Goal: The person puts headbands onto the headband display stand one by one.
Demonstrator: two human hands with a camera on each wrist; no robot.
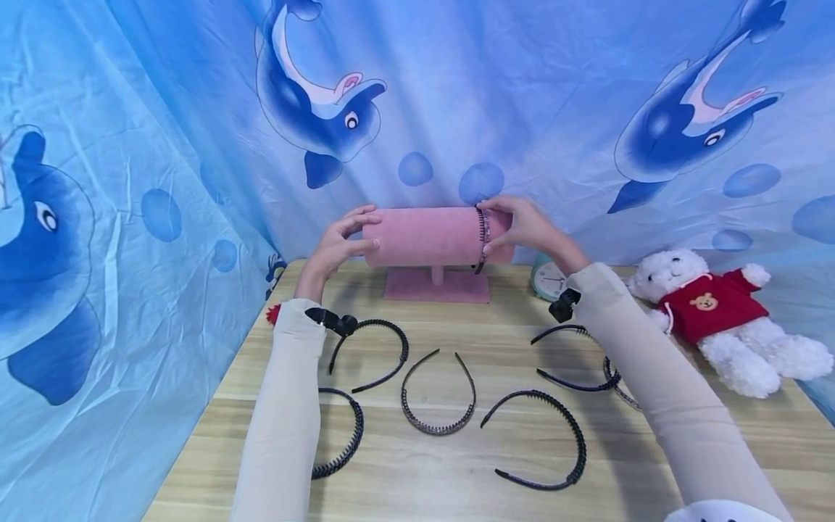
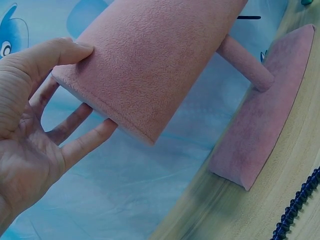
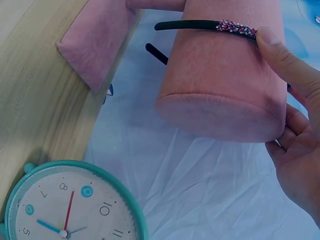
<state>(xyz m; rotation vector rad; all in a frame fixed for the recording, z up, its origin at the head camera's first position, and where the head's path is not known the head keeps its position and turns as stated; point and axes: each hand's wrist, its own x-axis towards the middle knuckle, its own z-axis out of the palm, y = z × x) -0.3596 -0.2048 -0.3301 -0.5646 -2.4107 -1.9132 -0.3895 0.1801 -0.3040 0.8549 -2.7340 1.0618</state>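
Note:
A pink padded headband stand (image 1: 420, 237) stands at the table's back, its roll lying sideways on a short post and flat base. My left hand (image 1: 335, 248) grips the roll's left end; in the left wrist view the thumb lies on top and the fingers are round the end rim. A black headband with pink and silver beads (image 3: 237, 28) straddles the roll near its right end, its tips hanging free. My right hand (image 1: 527, 228) holds this headband, thumb on the beaded part, other fingers partly hidden behind the roll.
Several dark toothed headbands lie on the wooden table, one at front right (image 1: 577, 442), one beaded at centre (image 1: 438, 430). Some are partly covered by my sleeves. A green-rimmed clock (image 1: 548, 280) stands right of the stand; a white teddy bear (image 1: 714, 304) in red sits farther right. Blue dolphin curtains hang behind.

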